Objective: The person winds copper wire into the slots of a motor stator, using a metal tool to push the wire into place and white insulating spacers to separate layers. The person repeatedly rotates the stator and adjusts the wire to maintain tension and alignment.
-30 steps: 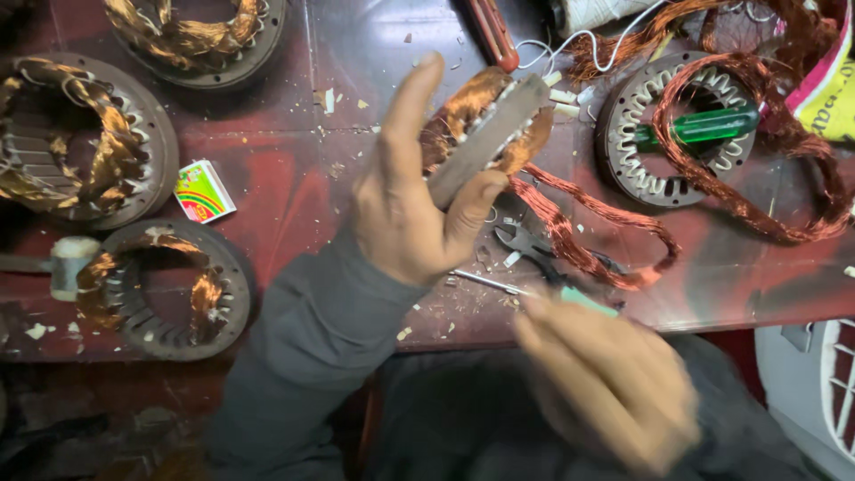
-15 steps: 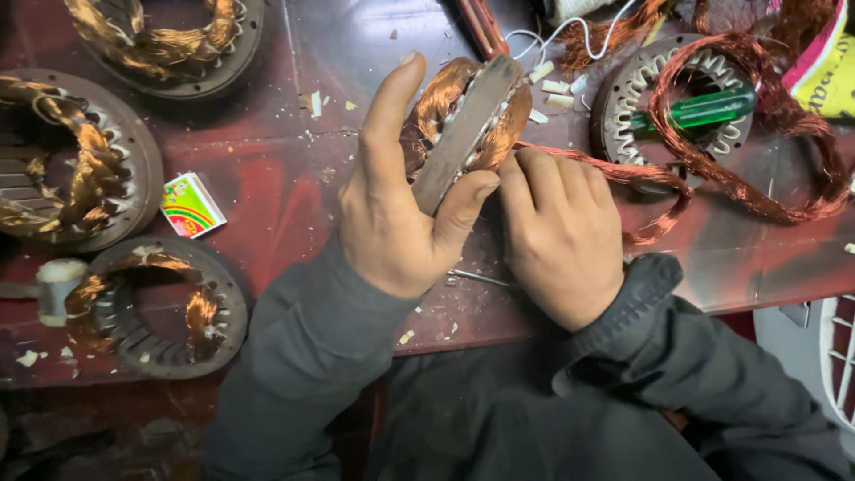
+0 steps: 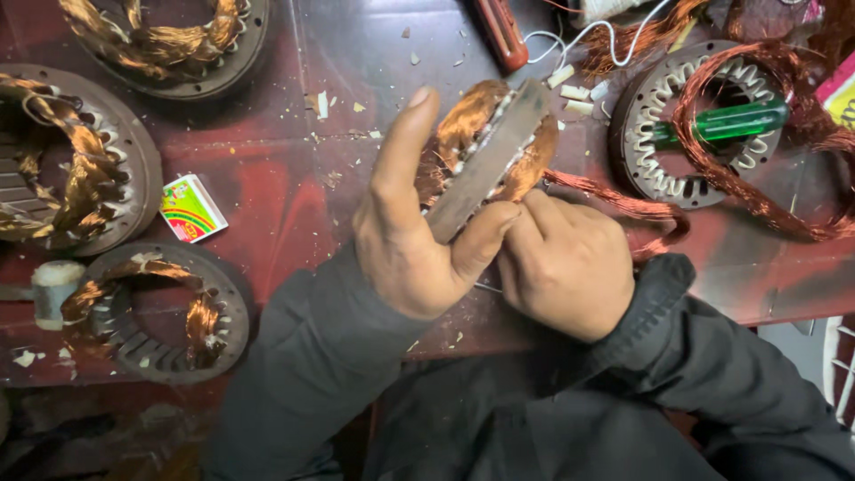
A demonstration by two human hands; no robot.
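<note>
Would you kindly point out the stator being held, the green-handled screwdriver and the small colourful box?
held stator [image 3: 488,162], head view, on its grey metal edge.
green-handled screwdriver [image 3: 739,120], head view, on the middle of its handle.
small colourful box [image 3: 192,209], head view, on its top face.

— What do we see of our left hand [image 3: 419,236]?

— It rises from a dark sleeve [image 3: 312,356] entering at seven o'clock. The index finger [image 3: 398,156] stretches straight toward twelve o'clock; the thumb [image 3: 476,240] angles toward two o'clock, so the two form a wide, clamping fork.

— And our right hand [image 3: 565,263]?

— It lies just at three o'clock of the left, knuckles up, fingers curled into a loose fist, its fingertips touching the left thumb. Its dark-sleeved forearm [image 3: 712,356] runs off toward five o'clock.
</note>
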